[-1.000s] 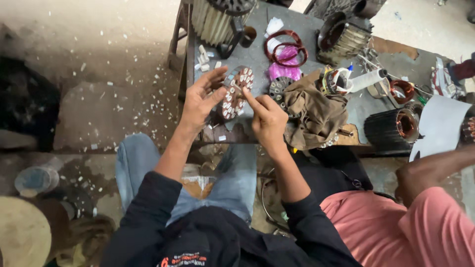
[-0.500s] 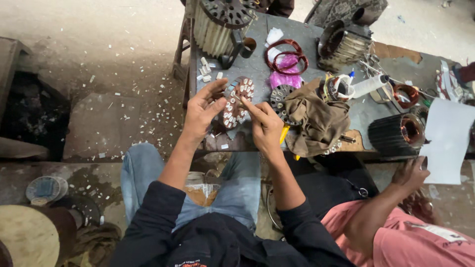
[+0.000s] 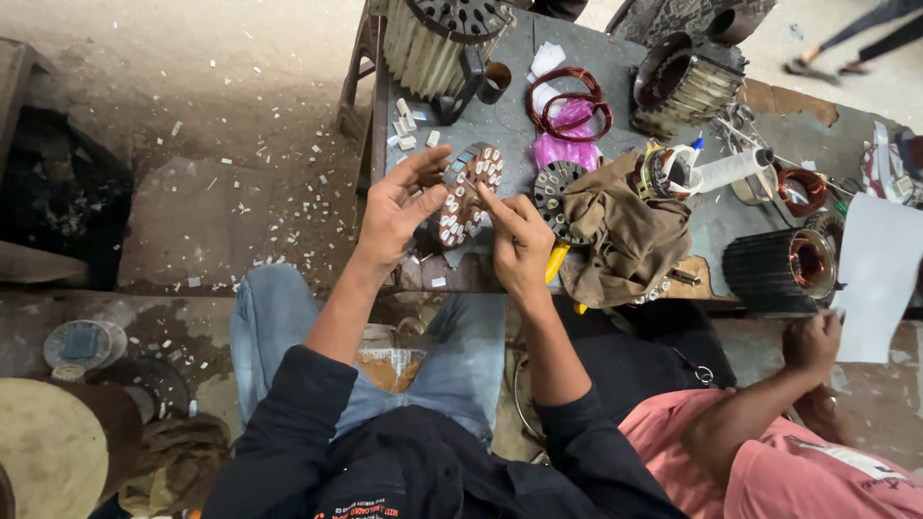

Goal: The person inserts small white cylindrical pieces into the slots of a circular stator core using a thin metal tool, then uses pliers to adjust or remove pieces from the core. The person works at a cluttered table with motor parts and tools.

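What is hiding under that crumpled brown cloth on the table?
The brown cloth covers part of a round slotted metal disc and a yellow tool, whose ends poke out. Whatever else lies underneath is covered.

Round motor stator [image 3: 468, 195], dark metal disc with a ring of slots, most plugged with small white insulation strips, some copper showing. Tilted up on edge, slotted face toward camera, at the near edge of the grey workbench. Left hand [image 3: 396, 210] grips its left rim; right hand [image 3: 519, 242] touches the right side, index finger on the slots.
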